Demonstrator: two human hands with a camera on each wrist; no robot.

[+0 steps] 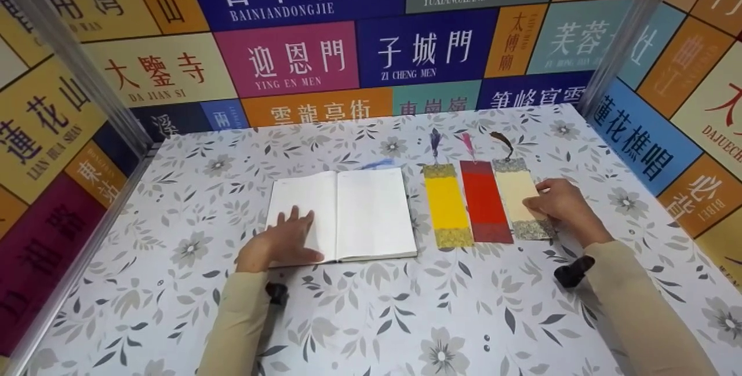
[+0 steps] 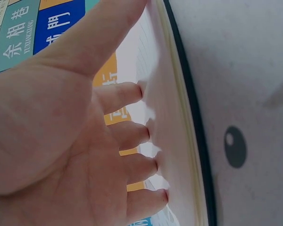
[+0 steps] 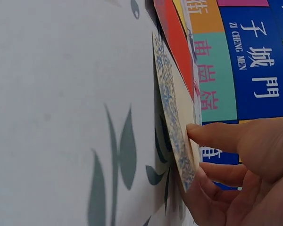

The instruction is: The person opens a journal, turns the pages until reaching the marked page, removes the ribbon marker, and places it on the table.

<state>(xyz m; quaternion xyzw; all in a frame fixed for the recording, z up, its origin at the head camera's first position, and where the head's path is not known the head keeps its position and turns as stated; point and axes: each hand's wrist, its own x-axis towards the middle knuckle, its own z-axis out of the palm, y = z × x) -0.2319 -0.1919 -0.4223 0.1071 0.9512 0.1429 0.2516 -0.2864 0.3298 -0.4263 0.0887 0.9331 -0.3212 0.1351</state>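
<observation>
"Cream rectangular bookmark with patterned ends point(image 1: 515, 193): what has hold of it?"

"The right hand point(image 1: 565, 205). It pinches the bookmark's right-hand edge, thumb over the upper face, and the right wrist view shows a shadow beneath the near end."

"And the left hand point(image 1: 283, 243)?"

"Grasping nothing. It rests with fingers spread on the left page of an open, white-paged book with a dark cover point(image 1: 377, 214), thumb near the lower edge."

"Where does the cream one lie?"

"Right of the book, rightmost in a row of three. Just left of it is a red rectangular bookmark with darker red ends point(image 1: 487, 202), then a yellow rectangular bookmark with patterned ends point(image 1: 447, 202)."

"Any tassels?"

"Dark brown tassel point(image 1: 504, 143) on the cream, pink tassel point(image 1: 468, 143) on the red, purple tassel point(image 1: 436, 143) on the yellow. Blue strands point(image 1: 379, 163) show past the book's far edge."

"And around it all?"

"White table surface printed with grey flowers and leaves point(image 1: 348, 335), beige sleeves point(image 1: 232, 324), and multicoloured wall panels with Chinese characters point(image 1: 287, 54) behind."
</observation>
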